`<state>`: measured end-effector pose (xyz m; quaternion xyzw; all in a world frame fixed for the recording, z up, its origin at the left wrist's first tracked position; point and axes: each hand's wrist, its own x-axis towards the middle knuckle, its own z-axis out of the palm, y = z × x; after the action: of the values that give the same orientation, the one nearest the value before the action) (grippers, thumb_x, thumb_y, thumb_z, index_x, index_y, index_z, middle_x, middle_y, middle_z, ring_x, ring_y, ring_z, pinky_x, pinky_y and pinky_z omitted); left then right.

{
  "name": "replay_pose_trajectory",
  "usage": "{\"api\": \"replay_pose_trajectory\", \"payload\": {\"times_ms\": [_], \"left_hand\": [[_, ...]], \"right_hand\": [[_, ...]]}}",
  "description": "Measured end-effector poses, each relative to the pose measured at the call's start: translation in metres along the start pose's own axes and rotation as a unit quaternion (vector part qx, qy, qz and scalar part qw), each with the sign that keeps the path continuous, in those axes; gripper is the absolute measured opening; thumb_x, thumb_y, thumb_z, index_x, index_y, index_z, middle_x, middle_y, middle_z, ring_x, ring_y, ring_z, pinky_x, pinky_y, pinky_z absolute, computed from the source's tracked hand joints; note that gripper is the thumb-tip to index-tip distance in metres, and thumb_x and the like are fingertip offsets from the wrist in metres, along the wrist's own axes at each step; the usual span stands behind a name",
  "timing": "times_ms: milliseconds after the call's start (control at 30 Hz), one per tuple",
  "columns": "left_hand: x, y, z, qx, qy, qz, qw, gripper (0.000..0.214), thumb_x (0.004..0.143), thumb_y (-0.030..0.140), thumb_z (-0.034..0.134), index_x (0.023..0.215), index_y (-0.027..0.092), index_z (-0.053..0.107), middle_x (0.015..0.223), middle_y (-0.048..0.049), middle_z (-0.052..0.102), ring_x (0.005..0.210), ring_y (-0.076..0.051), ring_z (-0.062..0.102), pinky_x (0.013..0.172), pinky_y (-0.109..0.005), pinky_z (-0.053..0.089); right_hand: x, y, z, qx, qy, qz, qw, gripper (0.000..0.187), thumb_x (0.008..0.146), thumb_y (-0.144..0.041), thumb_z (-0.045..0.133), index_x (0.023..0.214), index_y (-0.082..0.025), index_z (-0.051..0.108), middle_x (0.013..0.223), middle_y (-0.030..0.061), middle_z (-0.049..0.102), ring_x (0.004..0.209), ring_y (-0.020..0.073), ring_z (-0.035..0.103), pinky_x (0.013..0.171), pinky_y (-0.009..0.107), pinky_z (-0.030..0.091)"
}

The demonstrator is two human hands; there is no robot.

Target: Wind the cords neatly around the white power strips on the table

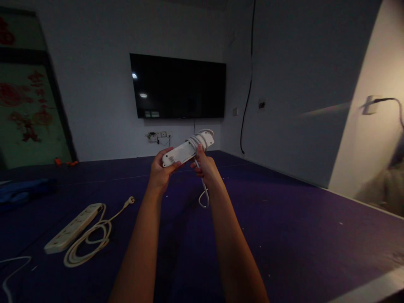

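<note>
I hold a white power strip (183,152) up in front of me with both arms stretched out. My left hand (160,171) grips its near end, fingers closed round it. White cord (198,142) is coiled round the strip's far end. My right hand (204,166) is closed on the cord just below the coil, and a loop of cord (204,198) hangs down from that hand.
A second white power strip (74,227) lies on the dark purple floor (284,227) at the left, with its coiled cord (91,242) and plug (129,200). A black TV (178,86) hangs on the far wall above sockets (157,135). A blue bundle (22,189) lies far left.
</note>
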<state>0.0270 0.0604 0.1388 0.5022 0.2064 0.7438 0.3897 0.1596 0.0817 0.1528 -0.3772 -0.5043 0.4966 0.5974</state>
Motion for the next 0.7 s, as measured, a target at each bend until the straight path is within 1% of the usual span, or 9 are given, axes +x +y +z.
{"api": "replay_pose_trajectory", "payload": {"times_ms": [67,133,267,367,500,600,667,700], "left_hand": [[0.001,-0.001,-0.003,0.038,-0.003,0.013,0.999,0.054,0.045,0.008,0.078,0.095,0.020,0.062,0.088,0.0001,0.062,0.077,-0.014,0.058,0.067,-0.023,0.050],[0.002,-0.002,-0.006,0.064,-0.012,0.030,0.997,0.055,0.045,0.009,0.078,0.096,0.020,0.063,0.086,0.0005,0.062,0.074,-0.012,0.056,0.064,-0.020,0.048],[0.003,-0.005,-0.011,0.074,-0.046,0.049,0.995,0.054,0.046,0.010,0.078,0.097,0.020,0.063,0.087,0.0004,0.061,0.075,-0.011,0.055,0.065,-0.018,0.046],[0.002,-0.005,-0.013,0.075,-0.047,0.054,0.995,0.054,0.047,0.011,0.078,0.098,0.021,0.063,0.087,0.0003,0.061,0.074,-0.011,0.054,0.064,-0.017,0.046],[0.000,0.000,-0.013,0.070,-0.046,0.029,0.996,0.055,0.047,0.012,0.079,0.099,0.022,0.063,0.087,-0.0004,0.061,0.074,-0.011,0.055,0.064,-0.017,0.047],[-0.003,0.005,-0.012,0.048,-0.051,-0.006,0.998,0.061,0.046,0.011,0.080,0.103,0.022,0.061,0.091,-0.0013,0.062,0.078,-0.012,0.058,0.067,-0.019,0.048],[-0.004,0.006,-0.012,0.018,-0.064,-0.038,0.997,0.063,0.047,0.015,0.082,0.106,0.021,0.060,0.096,-0.0031,0.063,0.083,-0.015,0.060,0.069,-0.022,0.050],[-0.003,0.007,-0.012,0.001,-0.074,-0.055,0.996,0.061,0.049,0.019,0.082,0.106,0.020,0.060,0.097,-0.0044,0.064,0.085,-0.017,0.061,0.071,-0.024,0.051]], "right_hand": [[0.001,-0.001,0.000,-0.008,0.008,0.011,1.000,0.058,0.076,-0.071,0.042,0.068,-0.015,0.056,0.047,0.0009,0.052,0.031,0.0034,0.029,0.030,0.018,0.017],[0.001,-0.001,0.000,-0.009,0.014,0.014,1.000,0.058,0.075,-0.071,0.043,0.068,-0.015,0.055,0.047,0.0014,0.053,0.031,0.0035,0.030,0.030,0.018,0.017],[0.000,-0.001,0.001,-0.004,0.017,0.015,1.000,0.059,0.075,-0.072,0.042,0.069,-0.015,0.054,0.047,0.0016,0.053,0.031,0.0036,0.030,0.030,0.019,0.017],[-0.001,-0.001,0.001,0.001,0.015,0.004,1.000,0.055,0.076,-0.069,0.045,0.067,-0.016,0.053,0.047,0.0013,0.054,0.031,0.0035,0.030,0.030,0.019,0.017],[-0.004,-0.002,0.003,-0.004,0.012,-0.011,1.000,0.051,0.077,-0.066,0.049,0.066,-0.016,0.052,0.046,0.0006,0.053,0.031,0.0034,0.030,0.030,0.018,0.018],[-0.006,-0.001,0.003,-0.007,0.012,-0.025,1.000,0.052,0.075,-0.068,0.047,0.065,-0.017,0.051,0.046,0.0010,0.053,0.032,0.0036,0.030,0.030,0.018,0.018],[-0.007,-0.001,0.003,-0.005,0.013,-0.036,0.999,0.053,0.074,-0.070,0.047,0.063,-0.018,0.050,0.047,0.0014,0.053,0.033,0.0037,0.030,0.030,0.019,0.018],[-0.007,-0.001,0.003,-0.004,0.012,-0.041,0.999,0.053,0.074,-0.070,0.047,0.063,-0.018,0.049,0.047,0.0014,0.052,0.033,0.0038,0.030,0.031,0.019,0.018]]}}
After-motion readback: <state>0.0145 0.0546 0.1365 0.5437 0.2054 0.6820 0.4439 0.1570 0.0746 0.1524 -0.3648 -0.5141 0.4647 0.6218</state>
